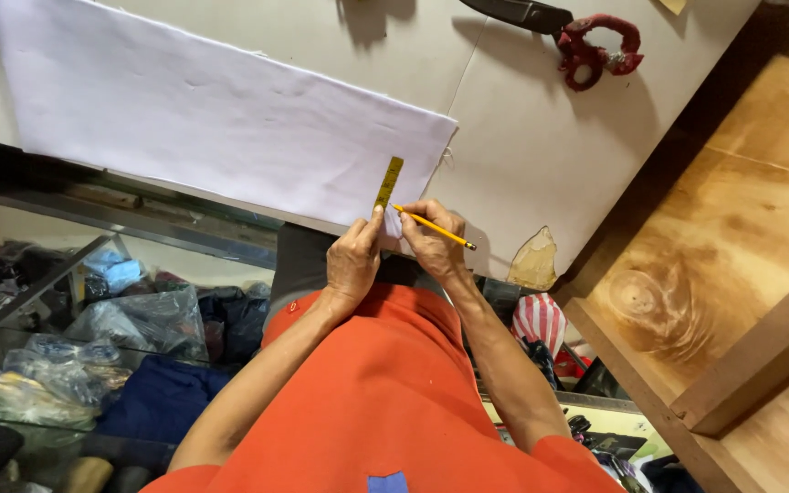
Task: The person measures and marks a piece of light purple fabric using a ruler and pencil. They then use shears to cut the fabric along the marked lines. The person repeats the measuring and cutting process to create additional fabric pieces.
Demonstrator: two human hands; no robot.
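The cloth (221, 128) is plain white; the measuring tape (388, 183) is yellow with dark marks; the pencil (435, 227) is yellow with a dark end; the scissors (586, 41) have black blades and red-wrapped handles; the tabletop (541, 137) is pale cream; the shirt (385, 393) is orange; a striped fabric (539, 321) is red and white.

Bare table (522, 137) lies open right of the cloth (221, 119); scissors (577, 36) sit far right, shelf (732, 256) blocks beyond.

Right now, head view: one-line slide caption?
Left hand pins a yellow measuring tape on white cloth; right hand holds a yellow pencil.
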